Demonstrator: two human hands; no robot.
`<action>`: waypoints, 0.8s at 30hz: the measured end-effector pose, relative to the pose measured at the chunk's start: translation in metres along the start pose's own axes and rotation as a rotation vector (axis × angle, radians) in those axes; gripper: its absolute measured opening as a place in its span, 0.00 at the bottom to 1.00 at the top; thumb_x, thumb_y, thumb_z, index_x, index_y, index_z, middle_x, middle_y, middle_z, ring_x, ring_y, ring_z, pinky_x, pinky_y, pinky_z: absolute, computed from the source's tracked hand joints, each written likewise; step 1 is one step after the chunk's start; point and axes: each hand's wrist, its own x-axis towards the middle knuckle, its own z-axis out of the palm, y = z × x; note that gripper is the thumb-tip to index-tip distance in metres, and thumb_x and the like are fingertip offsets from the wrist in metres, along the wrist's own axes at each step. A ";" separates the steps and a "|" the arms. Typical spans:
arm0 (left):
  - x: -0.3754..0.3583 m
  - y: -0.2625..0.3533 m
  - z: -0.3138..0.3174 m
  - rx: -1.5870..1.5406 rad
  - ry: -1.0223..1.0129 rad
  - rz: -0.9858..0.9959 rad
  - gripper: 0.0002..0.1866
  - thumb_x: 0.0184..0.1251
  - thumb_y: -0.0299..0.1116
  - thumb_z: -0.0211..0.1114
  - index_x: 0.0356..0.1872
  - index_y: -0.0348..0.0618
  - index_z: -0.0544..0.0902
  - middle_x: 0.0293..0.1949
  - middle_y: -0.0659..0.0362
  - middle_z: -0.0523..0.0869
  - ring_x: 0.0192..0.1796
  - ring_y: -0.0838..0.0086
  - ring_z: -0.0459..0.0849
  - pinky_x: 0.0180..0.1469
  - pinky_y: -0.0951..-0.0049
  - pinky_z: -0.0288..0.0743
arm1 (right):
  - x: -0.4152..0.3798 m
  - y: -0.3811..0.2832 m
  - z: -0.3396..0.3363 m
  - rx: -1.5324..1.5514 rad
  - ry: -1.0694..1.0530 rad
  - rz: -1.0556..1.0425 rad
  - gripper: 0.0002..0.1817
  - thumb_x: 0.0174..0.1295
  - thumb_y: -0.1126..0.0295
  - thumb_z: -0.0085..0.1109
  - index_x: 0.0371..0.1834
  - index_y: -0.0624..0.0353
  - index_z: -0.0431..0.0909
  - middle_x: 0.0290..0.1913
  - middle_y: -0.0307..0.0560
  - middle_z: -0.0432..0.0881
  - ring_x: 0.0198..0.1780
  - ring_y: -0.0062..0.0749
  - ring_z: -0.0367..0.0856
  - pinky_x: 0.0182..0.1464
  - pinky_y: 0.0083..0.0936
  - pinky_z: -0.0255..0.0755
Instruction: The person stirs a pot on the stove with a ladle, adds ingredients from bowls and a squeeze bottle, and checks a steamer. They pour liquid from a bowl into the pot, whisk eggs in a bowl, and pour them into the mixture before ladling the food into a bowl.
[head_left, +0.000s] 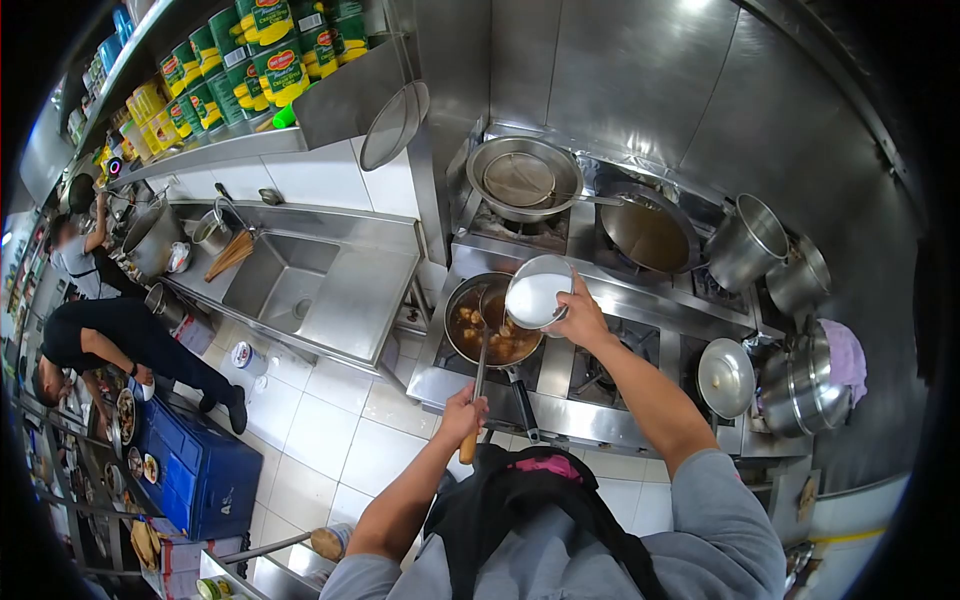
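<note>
My left hand (463, 412) is closed round the long handle of a ladle (482, 365), whose wooden end sticks out below my fist. The ladle's head reaches into a pan (449, 335) of brown sauce with pale chunks in it. My right hand (580, 315) grips the rim of a bowl (540, 298) filled with white liquid. The bowl is tilted over the pan's right side and hides part of it. Toward me points the pan's black handle (523, 405).
Behind the pan, a large metal pan with a strainer (513, 178) and a wok (650, 232) sit on burners. Metal pots (747, 242) and a lid (726, 378) stand at right. To the left are a sink (275, 285), blue crate (215, 470), and a bending person (130, 345).
</note>
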 end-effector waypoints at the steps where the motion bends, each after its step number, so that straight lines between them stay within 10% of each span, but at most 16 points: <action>1: -0.005 -0.001 -0.001 -0.018 -0.016 -0.020 0.33 0.71 0.30 0.62 0.77 0.46 0.65 0.30 0.60 0.82 0.20 0.79 0.76 0.20 0.73 0.73 | 0.000 -0.001 0.000 -0.003 -0.014 0.015 0.25 0.35 0.62 0.87 0.31 0.60 0.80 0.82 0.66 0.50 0.71 0.61 0.72 0.68 0.40 0.74; 12: -0.107 0.043 -0.051 0.337 -0.027 -0.050 0.34 0.71 0.28 0.63 0.78 0.47 0.66 0.31 0.61 0.82 0.20 0.80 0.74 0.21 0.74 0.73 | 0.000 0.003 0.004 0.045 0.004 -0.016 0.25 0.34 0.61 0.87 0.31 0.59 0.79 0.82 0.69 0.50 0.73 0.66 0.67 0.68 0.43 0.72; 24: -0.025 0.012 -0.027 0.424 0.192 0.202 0.34 0.70 0.29 0.62 0.77 0.39 0.65 0.23 0.56 0.82 0.18 0.73 0.79 0.22 0.69 0.77 | 0.000 -0.001 -0.001 -0.017 0.011 -0.012 0.25 0.35 0.61 0.87 0.30 0.59 0.79 0.81 0.70 0.51 0.72 0.63 0.71 0.68 0.41 0.73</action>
